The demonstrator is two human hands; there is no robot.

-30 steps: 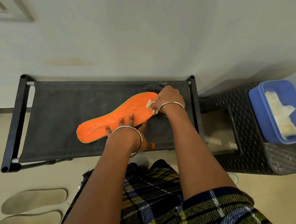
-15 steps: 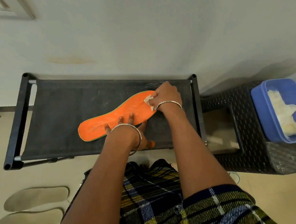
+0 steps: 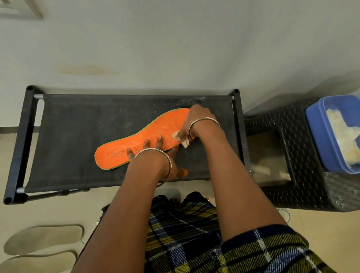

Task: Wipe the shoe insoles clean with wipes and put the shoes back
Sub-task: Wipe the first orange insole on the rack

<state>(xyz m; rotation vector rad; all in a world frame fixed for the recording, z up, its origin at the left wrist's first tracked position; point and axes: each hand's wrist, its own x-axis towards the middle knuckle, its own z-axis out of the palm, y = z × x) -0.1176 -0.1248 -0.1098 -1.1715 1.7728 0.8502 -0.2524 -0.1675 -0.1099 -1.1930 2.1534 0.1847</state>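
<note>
An orange insole (image 3: 133, 143) lies slantwise on the black fabric shelf of the shoe rack (image 3: 74, 131). My left hand (image 3: 155, 156) presses flat on the insole's middle with straight fingers. My right hand (image 3: 193, 123) grips a crumpled white wipe (image 3: 181, 139) against the insole's wide end, near its lower edge. A damp sheen shows on the orange surface beside the wipe.
Two beige insoles (image 3: 42, 237) (image 3: 33, 267) lie on the floor at the lower left. A black wicker stool (image 3: 301, 163) stands right of the rack, carrying a blue tub (image 3: 316, 133) with white wipes (image 3: 346, 136). A wall runs behind.
My right hand has drawn the wipe from the insole's far tip down toward its near edge. My left hand stays pressed on the insole.
</note>
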